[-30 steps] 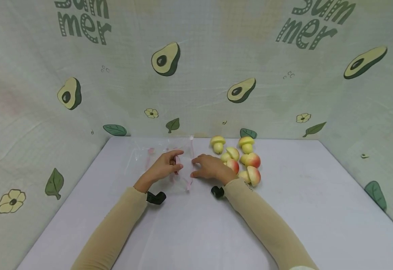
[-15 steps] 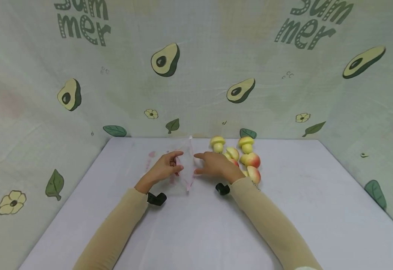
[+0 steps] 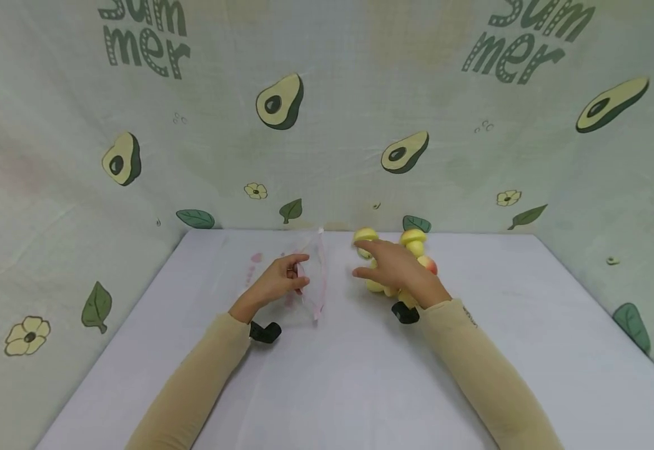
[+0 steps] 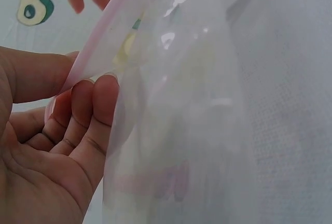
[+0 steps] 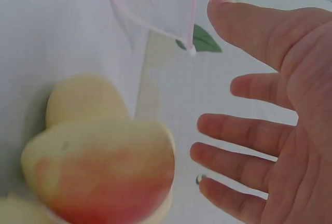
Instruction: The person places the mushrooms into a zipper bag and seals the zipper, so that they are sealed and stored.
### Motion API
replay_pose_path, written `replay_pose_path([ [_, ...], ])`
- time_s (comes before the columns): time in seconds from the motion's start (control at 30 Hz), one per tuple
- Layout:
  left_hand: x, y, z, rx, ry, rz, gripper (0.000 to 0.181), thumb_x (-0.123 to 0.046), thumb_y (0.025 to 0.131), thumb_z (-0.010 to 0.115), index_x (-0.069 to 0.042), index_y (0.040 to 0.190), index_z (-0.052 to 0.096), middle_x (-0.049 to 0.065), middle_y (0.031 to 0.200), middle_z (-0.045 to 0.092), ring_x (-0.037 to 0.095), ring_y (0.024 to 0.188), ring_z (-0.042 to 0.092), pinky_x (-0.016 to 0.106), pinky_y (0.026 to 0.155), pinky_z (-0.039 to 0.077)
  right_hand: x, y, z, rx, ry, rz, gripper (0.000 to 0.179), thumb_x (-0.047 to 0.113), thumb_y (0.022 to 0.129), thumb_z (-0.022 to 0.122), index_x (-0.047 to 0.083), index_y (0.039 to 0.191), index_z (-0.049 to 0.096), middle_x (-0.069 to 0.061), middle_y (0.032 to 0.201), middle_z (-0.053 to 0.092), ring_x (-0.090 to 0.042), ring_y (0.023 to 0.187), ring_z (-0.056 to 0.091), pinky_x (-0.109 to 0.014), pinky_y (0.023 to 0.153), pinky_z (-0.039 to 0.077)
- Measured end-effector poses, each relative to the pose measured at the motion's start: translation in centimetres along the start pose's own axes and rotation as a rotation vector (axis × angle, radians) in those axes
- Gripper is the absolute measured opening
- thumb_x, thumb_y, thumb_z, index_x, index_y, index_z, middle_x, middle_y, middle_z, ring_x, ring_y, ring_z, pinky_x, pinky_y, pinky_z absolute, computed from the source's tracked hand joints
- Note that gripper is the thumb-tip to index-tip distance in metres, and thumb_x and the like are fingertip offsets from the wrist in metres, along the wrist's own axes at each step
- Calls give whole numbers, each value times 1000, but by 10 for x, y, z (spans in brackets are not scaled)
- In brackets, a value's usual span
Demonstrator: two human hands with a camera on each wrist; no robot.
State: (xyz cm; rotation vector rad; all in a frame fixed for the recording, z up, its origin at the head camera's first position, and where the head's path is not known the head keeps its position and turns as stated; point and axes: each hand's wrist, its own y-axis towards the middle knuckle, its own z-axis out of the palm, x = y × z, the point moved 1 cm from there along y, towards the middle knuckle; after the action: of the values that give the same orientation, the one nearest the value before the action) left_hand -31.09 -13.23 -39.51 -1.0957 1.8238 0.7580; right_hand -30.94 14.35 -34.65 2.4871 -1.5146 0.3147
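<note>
A clear plastic zip bag (image 3: 317,281) with a pink zip edge stands partly opened on the left side of the table. My left hand (image 3: 270,281) pinches its mouth; in the left wrist view the thumb lies on the pink edge and the fingers curl at the film (image 4: 171,110). Over the mushroom-shaped pieces, yellow with a red blush, hovers my right hand (image 3: 396,265), fingers spread and holding nothing. One such piece (image 5: 109,167) shows large in the right wrist view, apart from the fingers. Several others are partly hidden under the right hand.
The white table (image 3: 327,387) meets a hanging cloth (image 3: 332,112) printed with avocados and leaves at its back and sides. Black wrist cameras sit under both sleeves, the left one (image 3: 266,332) close to the tabletop.
My right hand has left the bag's mouth and moved right, over the mushroom-shaped pieces. The left hand stays at the bag, whose mouth now gapes a little.
</note>
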Motion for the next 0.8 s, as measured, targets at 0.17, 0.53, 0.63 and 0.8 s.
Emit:
replay_pose_path([
  [0.17, 12, 4, 1, -2, -13, -3, 61, -3, 87, 67, 2, 141, 40, 9, 78, 51, 24, 67, 64, 41, 64, 53, -12, -12, 1, -49, -34, -33, 70, 51, 85, 67, 18, 142, 45, -12, 140, 48, -30, 127, 46, -48, 95, 44],
  [0.53, 9, 6, 3, 1, -20, 14, 61, -2, 87, 67, 4, 141, 40, 8, 78, 48, 21, 66, 63, 36, 62, 54, -30, -33, 0, -74, -77, -67, 72, 52, 81, 71, 18, 140, 47, -9, 133, 49, -27, 112, 55, -49, 85, 47],
  [0.63, 10, 6, 4, 1, -19, 16, 61, -3, 86, 68, 4, 141, 40, 7, 77, 48, 23, 67, 63, 36, 61, 52, -32, -36, 0, -78, -61, -74, 70, 50, 80, 72, 16, 137, 50, -9, 132, 49, -26, 109, 56, -50, 85, 46],
  [0.8, 14, 5, 5, 1, -38, 17, 62, -2, 86, 69, 6, 140, 39, 8, 77, 47, 27, 68, 63, 43, 64, 54, -36, -36, 4, -69, -51, -84, 64, 48, 80, 73, 17, 133, 54, -7, 130, 50, -21, 96, 56, -44, 79, 47],
])
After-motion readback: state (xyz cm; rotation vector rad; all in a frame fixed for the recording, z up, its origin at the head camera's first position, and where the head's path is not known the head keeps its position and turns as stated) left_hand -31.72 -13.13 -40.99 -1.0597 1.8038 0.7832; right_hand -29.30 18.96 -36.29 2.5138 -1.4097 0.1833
